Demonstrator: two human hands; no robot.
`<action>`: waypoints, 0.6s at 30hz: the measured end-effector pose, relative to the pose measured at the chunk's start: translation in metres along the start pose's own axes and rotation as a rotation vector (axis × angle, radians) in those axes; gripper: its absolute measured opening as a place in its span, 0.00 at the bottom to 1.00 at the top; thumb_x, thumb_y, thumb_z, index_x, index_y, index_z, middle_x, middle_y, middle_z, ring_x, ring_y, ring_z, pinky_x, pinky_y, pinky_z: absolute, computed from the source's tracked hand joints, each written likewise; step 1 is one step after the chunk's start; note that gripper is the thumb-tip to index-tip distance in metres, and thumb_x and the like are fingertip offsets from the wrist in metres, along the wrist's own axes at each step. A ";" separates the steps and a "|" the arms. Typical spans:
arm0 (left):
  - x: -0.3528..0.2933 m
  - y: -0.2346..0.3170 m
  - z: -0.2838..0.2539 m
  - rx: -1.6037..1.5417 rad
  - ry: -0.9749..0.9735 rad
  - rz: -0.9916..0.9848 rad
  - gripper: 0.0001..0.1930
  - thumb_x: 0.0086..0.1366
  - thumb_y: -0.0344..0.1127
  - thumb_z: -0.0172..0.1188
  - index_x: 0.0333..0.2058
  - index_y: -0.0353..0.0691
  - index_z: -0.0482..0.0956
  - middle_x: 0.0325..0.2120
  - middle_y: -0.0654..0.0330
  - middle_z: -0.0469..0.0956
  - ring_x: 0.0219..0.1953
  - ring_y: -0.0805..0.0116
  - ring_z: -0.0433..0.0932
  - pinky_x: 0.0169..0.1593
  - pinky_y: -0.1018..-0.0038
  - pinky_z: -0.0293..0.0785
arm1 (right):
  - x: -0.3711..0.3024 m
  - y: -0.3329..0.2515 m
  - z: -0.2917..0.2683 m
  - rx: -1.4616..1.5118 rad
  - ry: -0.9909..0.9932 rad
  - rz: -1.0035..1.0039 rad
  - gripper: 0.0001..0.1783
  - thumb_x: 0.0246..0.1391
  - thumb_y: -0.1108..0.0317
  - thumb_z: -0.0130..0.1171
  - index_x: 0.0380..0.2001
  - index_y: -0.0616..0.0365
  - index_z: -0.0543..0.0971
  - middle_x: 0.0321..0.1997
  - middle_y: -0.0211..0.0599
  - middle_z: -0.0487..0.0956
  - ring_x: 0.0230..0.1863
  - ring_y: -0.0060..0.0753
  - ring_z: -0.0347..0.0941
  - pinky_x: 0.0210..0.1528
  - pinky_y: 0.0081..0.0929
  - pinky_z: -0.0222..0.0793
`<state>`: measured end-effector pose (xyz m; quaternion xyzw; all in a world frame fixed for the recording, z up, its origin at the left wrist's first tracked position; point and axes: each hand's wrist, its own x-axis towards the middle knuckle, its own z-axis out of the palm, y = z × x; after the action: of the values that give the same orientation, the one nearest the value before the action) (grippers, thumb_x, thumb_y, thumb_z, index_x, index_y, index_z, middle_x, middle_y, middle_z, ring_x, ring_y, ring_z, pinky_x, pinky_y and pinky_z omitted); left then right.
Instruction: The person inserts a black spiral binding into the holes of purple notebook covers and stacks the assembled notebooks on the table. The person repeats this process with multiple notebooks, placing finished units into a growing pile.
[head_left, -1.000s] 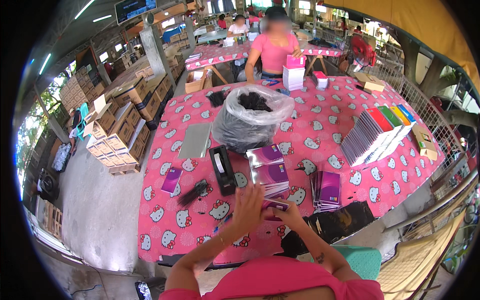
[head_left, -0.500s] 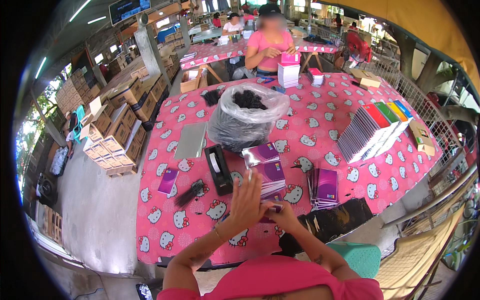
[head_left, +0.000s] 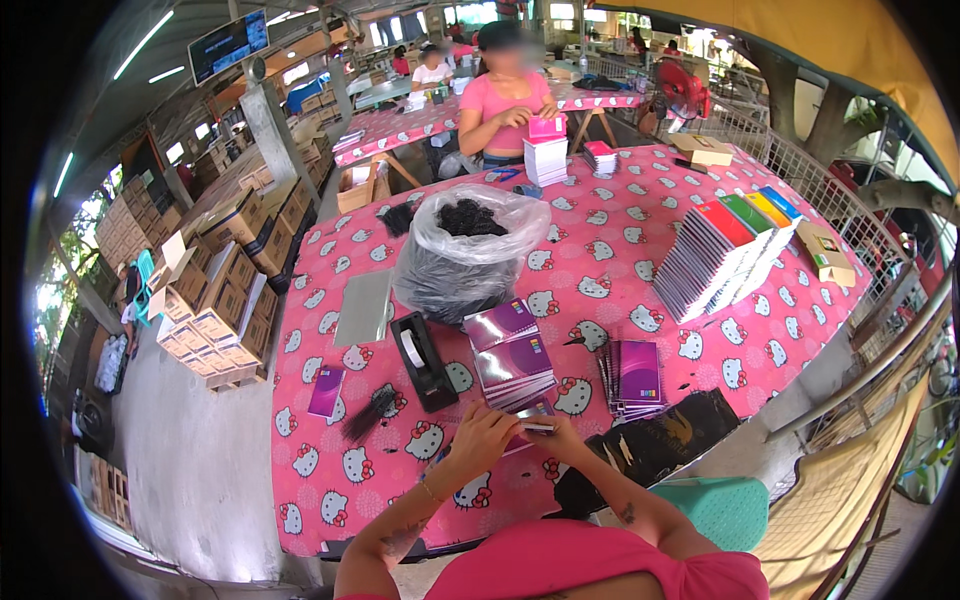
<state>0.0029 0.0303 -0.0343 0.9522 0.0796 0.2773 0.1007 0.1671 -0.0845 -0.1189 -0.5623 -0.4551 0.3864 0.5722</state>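
Observation:
At the near side of the table I hold a small notebook (head_left: pixel 538 427), seen almost edge-on. My right hand (head_left: pixel 562 443) is closed on its right side. Along its left side, the fingers of my left hand (head_left: pixel 486 436) are bent and drawn together on the edge; my palm hides part of it. Just beyond my hands lies a stack of purple notebooks (head_left: pixel 515 365). Left of that stack stands a black tape dispenser (head_left: pixel 425 362). More purple notebooks (head_left: pixel 638 375) with black binding lie to the right, and a single purple notebook (head_left: pixel 326 391) lies far left.
A plastic bag (head_left: pixel 470 250) of black binding pieces stands mid-table. Loose black pieces (head_left: pixel 372 415) lie left. Tall notebook stacks (head_left: pixel 725 255) stand right, near an open carton (head_left: pixel 825 252). A torn black board (head_left: pixel 650 450) covers the near edge. Opposite, a person (head_left: pixel 507 105) handles pink notebooks.
My left hand has come down from its raised, outstretched pose, its fingers now bent onto the notebook. The notebook has tilted. The whole view has shifted slightly.

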 end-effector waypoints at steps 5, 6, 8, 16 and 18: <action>-0.002 -0.011 0.021 -0.058 -0.030 -0.057 0.09 0.67 0.40 0.59 0.39 0.42 0.77 0.33 0.59 0.79 0.39 0.58 0.78 0.55 0.57 0.69 | 0.003 -0.003 -0.001 0.012 -0.010 -0.022 0.14 0.59 0.69 0.65 0.48 0.59 0.82 0.36 0.25 0.82 0.37 0.13 0.72 0.41 0.20 0.70; -0.002 -0.012 0.022 -0.080 -0.081 -0.093 0.12 0.68 0.42 0.57 0.42 0.41 0.77 0.37 0.57 0.79 0.43 0.56 0.78 0.57 0.55 0.68 | 0.003 -0.002 -0.003 -0.029 -0.010 0.014 0.14 0.59 0.70 0.65 0.48 0.59 0.82 0.37 0.28 0.83 0.39 0.15 0.74 0.43 0.21 0.72; -0.004 -0.008 0.027 0.046 -0.097 -0.111 0.20 0.69 0.48 0.54 0.49 0.38 0.75 0.46 0.53 0.76 0.51 0.53 0.75 0.60 0.51 0.65 | 0.003 -0.001 -0.006 -0.109 -0.013 0.087 0.14 0.59 0.70 0.64 0.48 0.60 0.82 0.39 0.33 0.85 0.42 0.19 0.77 0.45 0.23 0.74; -0.035 0.020 0.038 0.262 -0.016 -0.109 0.44 0.68 0.65 0.45 0.66 0.29 0.59 0.69 0.43 0.57 0.71 0.42 0.54 0.69 0.39 0.45 | -0.001 -0.004 0.011 0.088 0.020 0.012 0.13 0.58 0.72 0.64 0.46 0.61 0.82 0.33 0.25 0.82 0.35 0.14 0.73 0.37 0.21 0.73; 0.004 0.024 0.008 0.250 -0.076 -0.154 0.44 0.68 0.66 0.44 0.66 0.28 0.58 0.69 0.41 0.56 0.72 0.42 0.53 0.70 0.38 0.41 | -0.007 -0.003 0.017 0.090 -0.029 -0.001 0.14 0.57 0.73 0.64 0.48 0.62 0.81 0.36 0.27 0.82 0.37 0.15 0.74 0.39 0.22 0.74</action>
<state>0.0128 0.0065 -0.0328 0.9582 0.1823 0.2202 0.0050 0.1489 -0.0871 -0.1173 -0.5302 -0.4457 0.4143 0.5904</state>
